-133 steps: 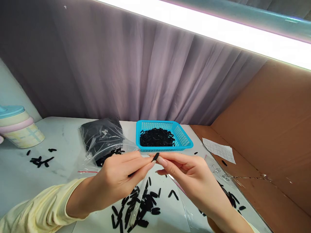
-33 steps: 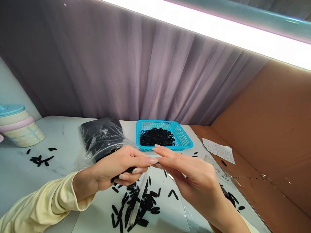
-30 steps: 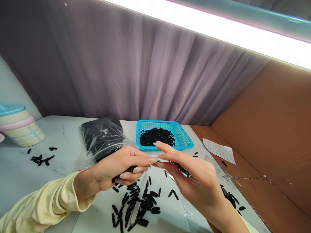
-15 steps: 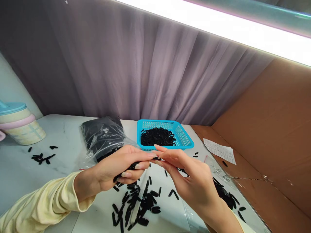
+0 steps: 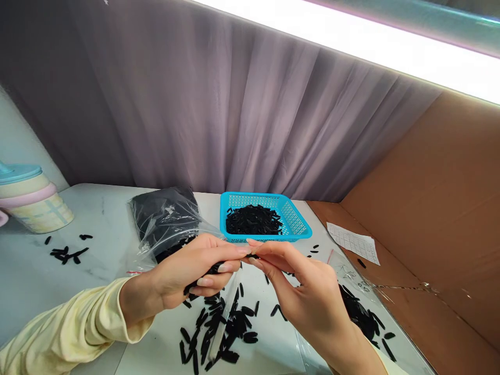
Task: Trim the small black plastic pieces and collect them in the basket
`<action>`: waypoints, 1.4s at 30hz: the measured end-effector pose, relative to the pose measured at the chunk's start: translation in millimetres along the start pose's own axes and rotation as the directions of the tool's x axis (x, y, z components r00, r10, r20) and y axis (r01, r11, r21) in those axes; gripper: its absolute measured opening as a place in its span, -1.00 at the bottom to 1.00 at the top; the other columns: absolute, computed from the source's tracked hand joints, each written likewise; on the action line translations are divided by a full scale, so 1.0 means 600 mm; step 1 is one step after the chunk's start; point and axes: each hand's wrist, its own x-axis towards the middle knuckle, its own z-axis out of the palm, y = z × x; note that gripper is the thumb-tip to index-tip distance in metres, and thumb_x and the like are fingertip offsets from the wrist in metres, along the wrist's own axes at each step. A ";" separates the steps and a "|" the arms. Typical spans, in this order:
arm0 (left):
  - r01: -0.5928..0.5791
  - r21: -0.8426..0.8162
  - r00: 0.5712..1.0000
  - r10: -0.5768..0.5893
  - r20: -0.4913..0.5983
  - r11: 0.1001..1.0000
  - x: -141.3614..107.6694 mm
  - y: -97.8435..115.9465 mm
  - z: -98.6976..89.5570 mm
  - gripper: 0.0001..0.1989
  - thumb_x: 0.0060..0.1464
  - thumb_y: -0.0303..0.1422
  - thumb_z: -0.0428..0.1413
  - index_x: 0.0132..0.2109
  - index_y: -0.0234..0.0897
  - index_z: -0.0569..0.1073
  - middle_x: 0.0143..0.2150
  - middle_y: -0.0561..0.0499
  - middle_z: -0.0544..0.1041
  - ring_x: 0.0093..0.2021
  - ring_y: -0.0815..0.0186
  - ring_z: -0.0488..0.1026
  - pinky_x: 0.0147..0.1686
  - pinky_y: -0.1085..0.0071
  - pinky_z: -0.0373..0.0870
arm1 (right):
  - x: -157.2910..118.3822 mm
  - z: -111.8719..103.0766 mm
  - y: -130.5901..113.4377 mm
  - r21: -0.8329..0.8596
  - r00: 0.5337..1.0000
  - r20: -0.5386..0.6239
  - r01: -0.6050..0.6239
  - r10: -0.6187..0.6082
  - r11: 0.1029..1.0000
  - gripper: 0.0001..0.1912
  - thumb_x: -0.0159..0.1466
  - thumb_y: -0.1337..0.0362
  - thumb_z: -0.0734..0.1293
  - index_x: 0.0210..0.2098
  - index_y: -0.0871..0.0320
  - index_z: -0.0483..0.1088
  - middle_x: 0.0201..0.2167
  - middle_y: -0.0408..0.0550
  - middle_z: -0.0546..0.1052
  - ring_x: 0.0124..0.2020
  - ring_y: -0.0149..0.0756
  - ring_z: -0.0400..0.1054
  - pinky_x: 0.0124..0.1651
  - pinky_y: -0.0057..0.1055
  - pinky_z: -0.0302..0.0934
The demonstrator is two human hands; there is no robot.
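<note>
One black piece [image 5: 252,255] pinched between left hand [image 5: 187,271] and right hand [image 5: 303,278]

The black piece is held where the fingertips meet, taken here as the clock's centre. Its ends are mostly covered; the visible part of its long axis is laid roughly along the 9-to-3 line. The fingers of both hands are closed on it, and further black pieces [image 5: 214,268] are clasped under the left hand's curled fingers, slanted from 8 towards 2 o'clock.

Between 6 and 7 o'clock a loose pile [image 5: 239,323] is spread, crossed by a pale strip [image 5: 219,336] aimed towards 1. On the marbled surface [image 5: 103,219], a blue basket [image 5: 299,229] partly filled with dark pieces is set just past 12, a clear bag [image 5: 166,219] with black contents at 10, a lidded cup [image 5: 42,208] just past 9. A gridded paper [image 5: 353,243] is seen at 3, a second pile [image 5: 361,315] at 4.

The view is bounded by a greyish-purple curtain [image 5: 187,104] at 12 and a brown panel [image 5: 441,182] at 2, and is lit by a lamp [image 5: 390,49] at 1.
</note>
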 end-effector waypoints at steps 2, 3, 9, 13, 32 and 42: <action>-0.005 -0.002 1.000 0.005 0.000 1.000 0.000 0.000 0.000 -0.58 0.12 -0.16 0.03 -0.59 -0.27 0.14 -0.79 0.25 -0.01 -0.75 0.57 -0.22 -0.76 0.57 -0.30 | 0.000 0.001 0.001 -0.011 1.000 0.005 0.000 0.000 1.000 -0.82 0.22 0.53 0.26 -0.21 0.24 0.39 -0.31 -0.07 0.62 -0.35 -0.39 0.53 -0.25 -0.56 0.40; -0.006 -0.003 1.000 0.006 -0.002 1.000 0.000 0.000 0.000 -0.58 0.13 -0.17 0.02 -0.59 -0.27 0.14 -0.79 0.25 -0.01 -0.75 0.57 -0.22 -0.76 0.57 -0.30 | 0.000 0.001 0.001 -0.016 1.000 0.004 0.004 -0.004 1.000 -0.82 0.22 0.53 0.26 -0.21 0.24 0.39 -0.32 -0.07 0.62 -0.35 -0.39 0.53 -0.26 -0.56 0.40; -0.003 0.000 1.000 0.003 -0.016 1.000 0.001 0.004 0.002 -0.58 0.13 -0.18 0.02 -0.59 -0.27 0.12 -0.79 0.25 0.00 -0.74 0.58 -0.22 -0.76 0.57 -0.29 | -0.002 0.003 -0.001 -0.028 1.000 -0.003 -0.007 0.007 1.000 -0.84 0.22 0.52 0.26 -0.24 0.22 0.40 -0.37 -0.09 0.61 -0.39 -0.39 0.52 -0.31 -0.56 0.39; 0.000 0.001 1.000 0.000 -0.021 1.000 0.000 0.002 0.002 -0.57 0.12 -0.16 0.04 -0.60 -0.27 0.12 -0.79 0.25 0.00 -0.75 0.58 -0.22 -0.76 0.56 -0.30 | -0.002 0.002 0.001 -0.009 0.999 -0.006 -0.043 0.043 0.999 -0.84 0.21 0.52 0.26 -0.26 0.20 0.39 -0.37 -0.11 0.62 -0.39 -0.40 0.53 -0.30 -0.57 0.39; -0.126 -0.067 0.989 0.120 -0.081 0.990 0.002 -0.015 0.008 -0.56 0.15 -0.18 0.03 -0.60 -0.28 0.13 -0.80 0.24 0.02 -0.75 0.58 -0.21 -0.74 0.55 -0.28 | -0.015 0.027 -0.007 -0.069 0.980 -0.160 -0.133 0.121 0.989 -0.82 0.22 0.49 0.26 -0.23 0.13 0.39 -0.32 -0.10 0.63 -0.35 -0.30 0.55 -0.26 -0.49 0.45; -0.213 0.051 0.967 0.218 -0.131 0.976 0.000 -0.022 0.010 -0.53 0.14 -0.18 0.02 -0.64 -0.28 0.10 -0.80 0.22 0.03 -0.74 0.57 -0.17 -0.71 0.51 -0.22 | -0.008 0.022 -0.014 0.006 0.975 -0.139 -0.172 0.171 0.985 -0.83 0.21 0.49 0.26 -0.27 0.11 0.37 -0.37 -0.14 0.63 -0.36 -0.31 0.55 -0.27 -0.51 0.45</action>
